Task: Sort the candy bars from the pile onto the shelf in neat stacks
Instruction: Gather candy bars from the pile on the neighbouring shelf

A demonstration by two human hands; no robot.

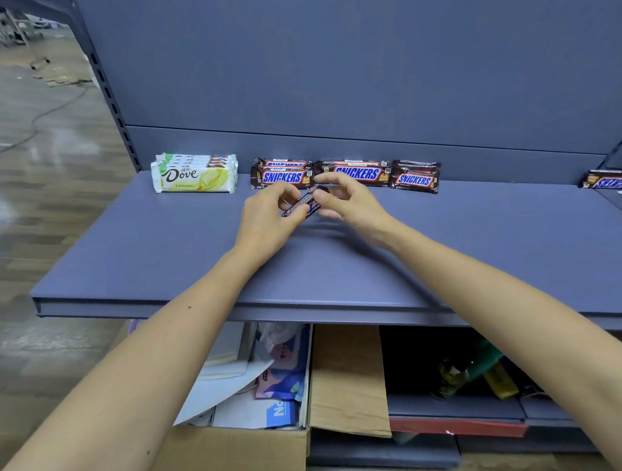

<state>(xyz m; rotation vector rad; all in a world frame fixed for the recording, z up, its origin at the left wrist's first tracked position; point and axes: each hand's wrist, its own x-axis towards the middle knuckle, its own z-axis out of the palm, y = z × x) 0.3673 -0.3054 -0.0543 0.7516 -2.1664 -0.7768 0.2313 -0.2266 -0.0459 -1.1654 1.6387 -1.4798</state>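
Blue-grey shelf (157,252) beside a glossy wood floor (24,161). Right of the Dove stack (195,177), Snickers stacks (356,172) line the back. Also right of the Dove stack but nearer, left grip (268,216) and right grip (351,203) together pinch one bar (302,203). Boxes (347,375) sit below.

"Dove" printed on white bar stack (195,178); "SNICKERS" on brown bars (357,173); inverted on far-right bar (614,180).

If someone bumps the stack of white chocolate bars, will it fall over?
It would probably slide apart rather than topple: the white chocolate bars sit low and staggered on the shelf. Their glossy wrappers likely slip over each other.
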